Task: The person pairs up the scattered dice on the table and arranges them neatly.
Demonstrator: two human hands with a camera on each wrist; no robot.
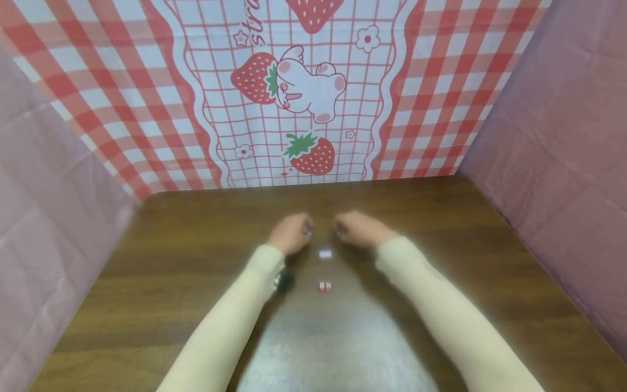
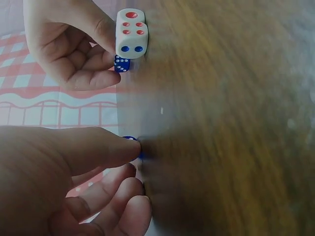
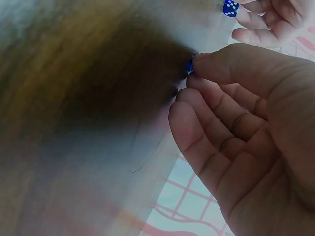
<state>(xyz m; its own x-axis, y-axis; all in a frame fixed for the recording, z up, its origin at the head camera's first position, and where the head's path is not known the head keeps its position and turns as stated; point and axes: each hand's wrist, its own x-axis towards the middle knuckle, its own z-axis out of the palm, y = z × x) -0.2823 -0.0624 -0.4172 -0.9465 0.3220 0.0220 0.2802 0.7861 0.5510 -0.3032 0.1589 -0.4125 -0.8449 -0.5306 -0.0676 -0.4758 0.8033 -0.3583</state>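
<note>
My left hand (image 1: 291, 234) pinches a blue die (image 2: 131, 139) between thumb and fingertips, mostly covered by the thumb in the left wrist view. Across a small gap, my right hand (image 1: 364, 228) pinches another blue die (image 3: 190, 64), whose white dots show in the left wrist view. Both hands are low over the wooden table (image 1: 186, 277), near its far side. Between and slightly nearer than the hands sit white dice (image 1: 325, 253), side by side. Closer still lies a pair of red dice (image 1: 325, 286). Blur hides whether the blue dice touch the table.
A red-and-white checked cloth (image 1: 426, 109) with strawberry prints hangs behind the table's far edge. Pink cloth walls (image 1: 568, 152) stand along the left and right sides. A dark band (image 1: 283, 279) is on the left wrist.
</note>
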